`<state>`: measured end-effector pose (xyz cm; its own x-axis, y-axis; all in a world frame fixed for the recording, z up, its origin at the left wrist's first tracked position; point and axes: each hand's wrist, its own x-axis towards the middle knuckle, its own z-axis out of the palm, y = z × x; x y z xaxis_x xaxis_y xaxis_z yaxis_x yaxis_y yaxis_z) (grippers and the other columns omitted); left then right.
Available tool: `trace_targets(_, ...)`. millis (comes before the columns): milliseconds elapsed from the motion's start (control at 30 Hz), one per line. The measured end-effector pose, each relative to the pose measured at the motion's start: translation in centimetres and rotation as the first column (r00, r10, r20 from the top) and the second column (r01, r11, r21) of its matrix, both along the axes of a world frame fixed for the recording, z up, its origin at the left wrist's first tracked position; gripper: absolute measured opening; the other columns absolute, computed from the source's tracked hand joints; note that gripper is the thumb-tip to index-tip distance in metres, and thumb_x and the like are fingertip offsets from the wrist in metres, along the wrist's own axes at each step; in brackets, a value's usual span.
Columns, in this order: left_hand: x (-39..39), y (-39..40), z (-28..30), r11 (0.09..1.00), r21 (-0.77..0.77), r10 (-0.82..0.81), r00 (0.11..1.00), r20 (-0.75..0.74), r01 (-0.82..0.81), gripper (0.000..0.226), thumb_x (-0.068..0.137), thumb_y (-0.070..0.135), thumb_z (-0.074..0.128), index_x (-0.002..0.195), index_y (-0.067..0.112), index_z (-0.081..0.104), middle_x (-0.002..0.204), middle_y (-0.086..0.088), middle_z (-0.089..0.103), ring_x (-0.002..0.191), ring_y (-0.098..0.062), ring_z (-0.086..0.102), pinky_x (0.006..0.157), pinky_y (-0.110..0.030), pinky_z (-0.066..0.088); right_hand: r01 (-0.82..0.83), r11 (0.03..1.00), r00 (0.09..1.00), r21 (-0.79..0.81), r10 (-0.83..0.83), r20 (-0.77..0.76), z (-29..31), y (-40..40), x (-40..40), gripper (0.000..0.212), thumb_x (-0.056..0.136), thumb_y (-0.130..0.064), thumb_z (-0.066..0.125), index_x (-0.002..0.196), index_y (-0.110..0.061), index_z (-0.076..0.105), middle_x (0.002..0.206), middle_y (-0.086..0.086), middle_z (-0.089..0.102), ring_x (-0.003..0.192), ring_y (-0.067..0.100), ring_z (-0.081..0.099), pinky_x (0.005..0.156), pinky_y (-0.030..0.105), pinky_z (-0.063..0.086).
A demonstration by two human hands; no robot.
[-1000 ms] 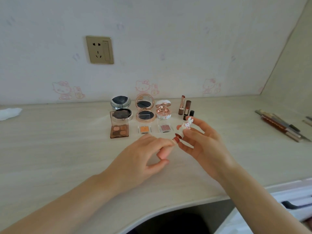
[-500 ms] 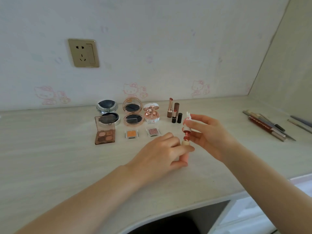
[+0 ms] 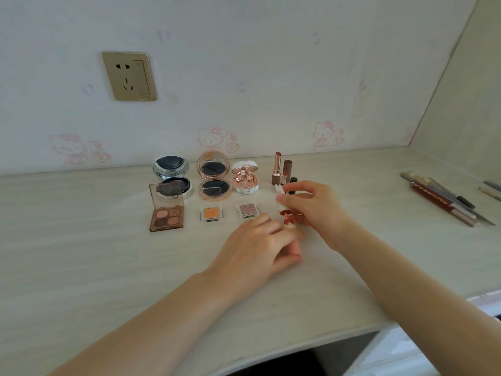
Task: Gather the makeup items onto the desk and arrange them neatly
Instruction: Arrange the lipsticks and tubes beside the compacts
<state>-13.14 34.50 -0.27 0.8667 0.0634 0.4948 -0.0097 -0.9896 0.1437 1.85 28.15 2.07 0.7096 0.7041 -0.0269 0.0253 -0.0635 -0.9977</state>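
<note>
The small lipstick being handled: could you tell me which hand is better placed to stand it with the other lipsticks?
Probably the right hand: it pinches the lipstick's cap end and is next to the lipsticks, while the left hand holds the base nearer the front.
</note>
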Motion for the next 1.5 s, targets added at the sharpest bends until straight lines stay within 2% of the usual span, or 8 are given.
trace_targets(167,0.5,0.2,-0.2,0.997,-0.050,0.060,0.998,-0.007,-0.060,0.032,0.091,0.043,0.057,0.118,0.027,0.061,0.089,0.009,0.055,0.090,-0.014,0.045,0.081,-0.030,0.042,0.029,0.988,0.980,-0.152,0.002,0.200,0.0,1.7,0.4,0.020,0.077,-0.016,0.078,0.093,-0.010,0.069,0.076,0.007,0.071,0.053,0.012,0.065,0.052,0.023,0.052)
trace_targets(300,0.6,0.5,-0.5,0.993,-0.100,0.059,0.998,-0.032,-0.062,0.033,0.092,0.042,0.056,0.121,0.026,0.059,0.089,0.012,0.049,0.093,-0.011,0.043,0.082,-0.024,0.038,0.082,0.969,0.942,-0.235,0.002,0.334,-0.7,2.6,0.7,0.018,0.073,-0.026,0.079,0.088,-0.017,0.071,0.079,0.001,0.073,0.071,0.014,0.068,0.071,0.028,0.054)
trace_targets(400,0.8,0.6,-0.5,0.990,-0.123,0.073,0.997,-0.032,-0.076,0.031,0.092,0.041,0.056,0.117,0.024,0.062,0.087,0.013,0.047,0.093,-0.012,0.043,0.084,-0.025,0.038,0.091,0.966,0.940,-0.244,-0.002,0.342,-0.9,2.9,1.0,0.019,0.072,-0.027,0.079,0.087,-0.018,0.071,0.083,0.003,0.072,0.083,0.017,0.068,0.080,0.032,0.054)
trace_targets(667,0.9,0.7,-0.7,0.982,-0.156,0.102,0.995,-0.003,-0.102,0.026,0.090,0.040,0.058,0.109,0.022,0.064,0.091,0.009,0.057,0.092,-0.013,0.045,0.083,-0.032,0.042,0.107,0.956,0.903,-0.273,0.021,0.428,-0.9,3.7,1.0,0.017,0.074,-0.025,0.076,0.088,-0.018,0.072,0.083,-0.002,0.071,0.086,0.012,0.065,0.077,0.025,0.050)
trace_targets(933,0.5,1.0,-0.7,0.981,-0.184,0.067,0.998,0.012,-0.063,0.027,0.087,0.043,0.062,0.110,0.027,0.064,0.073,0.025,0.035,0.086,-0.010,0.042,0.080,-0.031,0.044,0.107,0.959,0.890,-0.264,0.026,0.456,-1.3,3.8,0.9,0.019,0.075,-0.026,0.077,0.091,-0.017,0.071,0.080,-0.008,0.068,0.079,0.006,0.063,0.063,0.018,0.047)
trace_targets(1133,0.5,1.2,-0.7,0.980,-0.196,0.051,0.998,0.024,-0.046,0.028,0.085,0.045,0.063,0.107,0.027,0.064,0.073,0.032,0.034,0.086,-0.007,0.042,0.083,-0.033,0.045,0.068,0.958,0.895,-0.280,0.065,0.440,-1.1,3.6,1.1,0.028,0.077,-0.027,0.076,0.101,-0.014,0.069,0.093,0.000,0.070,0.092,0.014,0.066,0.083,0.032,0.054)
trace_targets(1333,0.2,0.9,-0.7,0.969,-0.238,0.088,0.993,0.083,-0.066,0.034,0.083,0.044,0.067,0.112,0.027,0.062,0.069,0.030,0.042,0.084,-0.008,0.046,0.084,-0.032,0.045,0.034,0.961,0.879,-0.274,0.101,0.466,-0.7,1.6,1.5,0.014,0.087,-0.020,0.061,0.097,-0.017,0.069,0.089,-0.001,0.070,0.088,0.017,0.067,0.088,0.040,0.054)
trace_targets(1500,-0.2,0.9,-0.1,0.965,-0.214,0.174,0.981,0.084,-0.153,0.036,0.088,0.047,0.058,0.115,0.024,0.064,0.081,0.019,0.048,0.092,-0.007,0.047,0.082,-0.028,0.042,0.056,0.947,0.775,-0.318,0.159,0.611,-0.7,-2.9,2.7,0.019,0.092,-0.023,0.057,0.108,-0.024,0.066,0.098,-0.009,0.068,0.094,0.009,0.064,0.087,0.028,0.052)
